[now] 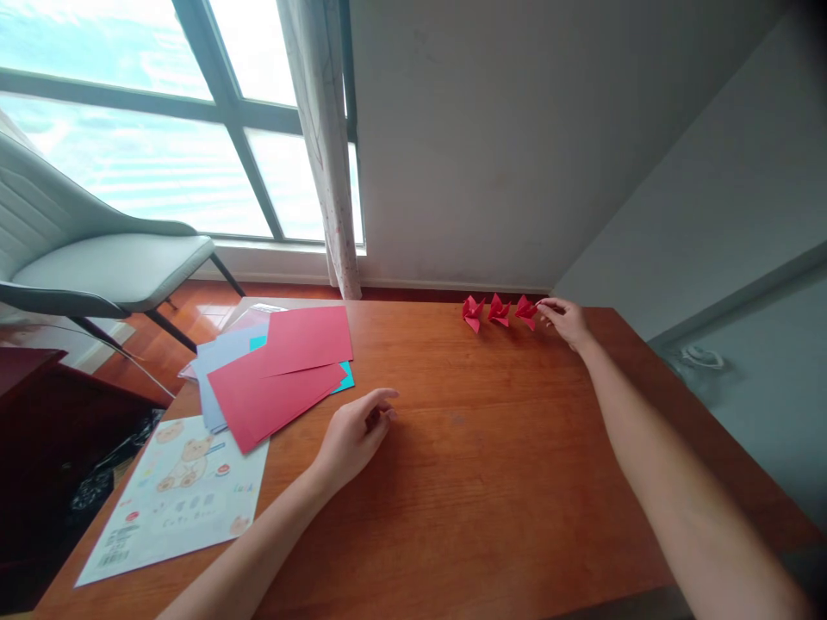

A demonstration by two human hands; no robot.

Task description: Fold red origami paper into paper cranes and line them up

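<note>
Three red folded-paper cranes stand in a row along the far edge of the wooden table: a left crane, a middle crane and a right crane. My right hand reaches out to the right crane, its thumb and forefinger pinched on that crane's right-hand tip. Nearer to me, my left hand rests on the table with nothing in it, the fingers loosely bent and the forefinger apart. Just left of it lie overlapping red paper sheets.
Pale blue sheets and a bright blue sheet show from under the red paper. A white bear-print packet lies at the table's left edge. Beyond the table are a grey chair, a curtain and a wall.
</note>
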